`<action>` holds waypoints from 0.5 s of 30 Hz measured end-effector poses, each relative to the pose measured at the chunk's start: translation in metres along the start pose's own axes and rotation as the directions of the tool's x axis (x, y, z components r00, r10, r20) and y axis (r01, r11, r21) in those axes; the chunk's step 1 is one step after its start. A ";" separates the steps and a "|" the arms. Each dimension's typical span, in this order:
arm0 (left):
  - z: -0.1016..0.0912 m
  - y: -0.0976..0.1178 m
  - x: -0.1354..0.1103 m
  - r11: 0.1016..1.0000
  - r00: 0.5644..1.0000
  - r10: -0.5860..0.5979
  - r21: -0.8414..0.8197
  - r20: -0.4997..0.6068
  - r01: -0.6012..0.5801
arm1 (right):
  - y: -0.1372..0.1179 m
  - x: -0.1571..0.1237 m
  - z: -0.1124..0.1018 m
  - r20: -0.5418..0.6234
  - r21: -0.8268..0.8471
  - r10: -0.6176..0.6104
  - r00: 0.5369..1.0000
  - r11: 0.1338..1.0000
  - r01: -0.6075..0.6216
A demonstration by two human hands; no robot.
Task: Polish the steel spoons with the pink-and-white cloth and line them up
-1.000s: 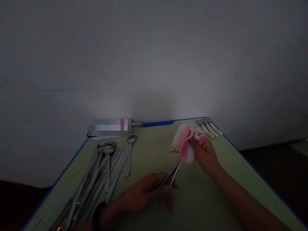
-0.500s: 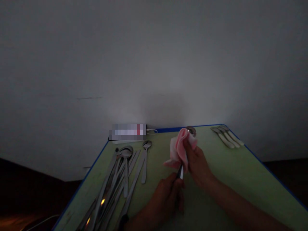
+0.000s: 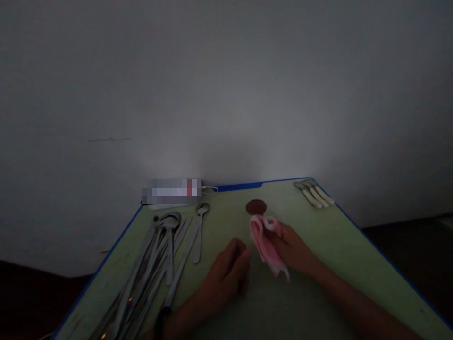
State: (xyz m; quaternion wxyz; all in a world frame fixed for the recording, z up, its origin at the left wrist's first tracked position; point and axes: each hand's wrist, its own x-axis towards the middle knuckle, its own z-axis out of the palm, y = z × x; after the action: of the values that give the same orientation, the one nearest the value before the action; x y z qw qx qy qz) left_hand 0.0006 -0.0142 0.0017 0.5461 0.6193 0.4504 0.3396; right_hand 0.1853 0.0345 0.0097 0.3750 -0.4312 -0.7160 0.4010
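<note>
In my right hand [image 3: 292, 245] a pink-and-white cloth [image 3: 264, 238] is gripped, folded and hanging toward me. Just past its upper edge shows a round, reddish-brown utensil head [image 3: 256, 207]; its handle is hidden, so I cannot tell whether the cloth wraps it. My left hand [image 3: 228, 274] is apart from the cloth, its fingers curled closed, with nothing visible sticking out of them. Nearest to it on the left lie a small spoon [image 3: 198, 236] and a long flat metal handle [image 3: 182, 269].
A pile of metal cutlery [image 3: 145, 278], with a larger spoon [image 3: 170, 222] on top, covers the table's left side. Several pale-handled forks [image 3: 313, 193] lie at the far right corner. A blurred-out box-like object [image 3: 173, 191] with a white cable stands by the wall [image 3: 226, 94].
My left hand has come off the utensil's handle and moved slightly left. The cloth has turned and now hangs lower, and the utensil head has shifted left. The view has shifted right.
</note>
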 end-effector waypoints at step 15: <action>0.002 0.004 0.006 0.988 0.986 0.010 0.156 -0.165 0.016 | -0.009 0.000 -0.031 0.421 -0.575 -0.026 0.907 0.766 0.289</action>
State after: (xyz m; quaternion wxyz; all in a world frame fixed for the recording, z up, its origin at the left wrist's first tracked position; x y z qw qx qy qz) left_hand 0.0049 -0.0090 0.0045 0.4570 0.6295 0.5205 0.3522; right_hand 0.2103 0.0397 0.0298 0.0941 -0.3793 -0.9018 0.1843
